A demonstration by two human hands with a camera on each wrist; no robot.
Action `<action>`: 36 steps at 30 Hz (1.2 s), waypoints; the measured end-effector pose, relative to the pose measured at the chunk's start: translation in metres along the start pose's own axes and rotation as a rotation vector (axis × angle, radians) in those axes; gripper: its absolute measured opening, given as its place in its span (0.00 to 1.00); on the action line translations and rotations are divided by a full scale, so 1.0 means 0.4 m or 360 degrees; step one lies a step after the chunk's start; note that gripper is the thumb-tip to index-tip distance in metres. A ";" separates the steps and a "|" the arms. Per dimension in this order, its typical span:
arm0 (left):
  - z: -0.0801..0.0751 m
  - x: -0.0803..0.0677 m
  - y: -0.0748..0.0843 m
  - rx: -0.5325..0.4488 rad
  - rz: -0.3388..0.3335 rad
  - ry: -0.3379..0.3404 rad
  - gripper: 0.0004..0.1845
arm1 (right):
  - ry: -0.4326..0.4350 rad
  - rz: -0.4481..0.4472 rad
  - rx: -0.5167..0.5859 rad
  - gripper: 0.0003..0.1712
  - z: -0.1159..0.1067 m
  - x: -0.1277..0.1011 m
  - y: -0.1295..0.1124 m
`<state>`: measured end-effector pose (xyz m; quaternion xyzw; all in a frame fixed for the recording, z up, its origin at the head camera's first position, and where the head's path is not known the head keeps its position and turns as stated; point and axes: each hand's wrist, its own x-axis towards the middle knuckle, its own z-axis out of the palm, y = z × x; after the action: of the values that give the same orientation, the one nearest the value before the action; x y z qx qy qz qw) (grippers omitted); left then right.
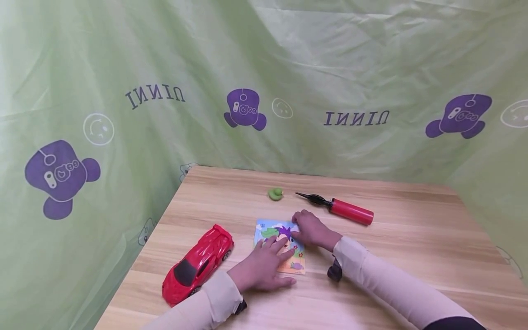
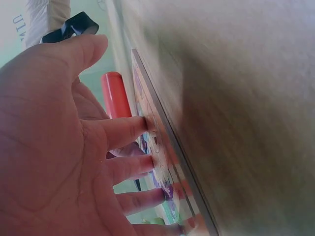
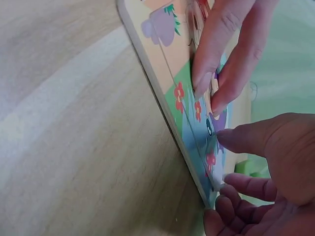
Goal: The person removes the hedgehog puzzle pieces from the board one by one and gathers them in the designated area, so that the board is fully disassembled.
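Where the puzzle lies: flat on the bench, squarish, no clear long axis.
Left hand: over its near left part and middle, grip spread wide, fingers touching it.
Right hand: at its far right corner, grip narrow; whether it pinches anything, I can't tell.
Nearer one: neither.

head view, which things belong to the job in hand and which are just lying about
Job in hand:
- picture puzzle, the thing being handled

Just lying about, apparently:
- red toy car
- green toy duck
- red-and-black pump
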<state>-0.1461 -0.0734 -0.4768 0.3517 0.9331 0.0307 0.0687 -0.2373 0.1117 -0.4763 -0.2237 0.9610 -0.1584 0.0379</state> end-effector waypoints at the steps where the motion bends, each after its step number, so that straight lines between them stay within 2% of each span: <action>1: 0.000 0.000 0.001 -0.0006 -0.0001 -0.0003 0.42 | -0.0014 0.0012 0.0013 0.20 -0.002 0.001 0.000; 9: 0.002 -0.001 0.006 0.0023 0.0022 -0.0007 0.42 | -0.0081 0.0075 0.0135 0.19 -0.018 0.007 0.000; 12: 0.004 0.001 0.008 0.0050 0.0035 0.0004 0.43 | -0.0044 0.0102 0.0140 0.20 -0.016 0.001 0.001; 16: 0.007 0.001 0.010 0.0093 0.0045 0.0008 0.44 | -0.0012 0.0057 0.0115 0.22 -0.017 -0.010 0.002; 20: 0.011 -0.001 0.010 0.0124 0.0039 -0.0005 0.45 | -0.0054 0.0059 0.0108 0.23 -0.021 -0.017 0.006; 25: 0.011 0.000 0.008 0.0132 0.0043 -0.0030 0.45 | -0.0083 0.0188 0.0334 0.15 -0.030 -0.016 0.025; 30: 0.012 0.000 0.007 0.0137 0.0051 -0.0057 0.47 | -0.0069 0.0215 0.0472 0.05 -0.077 -0.033 0.054; 33: 0.011 -0.001 0.005 0.0135 0.0056 -0.0063 0.47 | -0.0099 0.0170 0.0439 0.03 -0.125 -0.059 0.083; 36: 0.009 -0.003 0.006 0.0132 0.0070 -0.0067 0.46 | -0.0202 0.0124 0.0335 0.03 -0.169 -0.097 0.126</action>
<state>-0.1432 -0.0723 -0.4798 0.3754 0.9239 -0.0138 0.0730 -0.2333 0.1909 -0.4284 -0.1905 0.9427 -0.2423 0.1281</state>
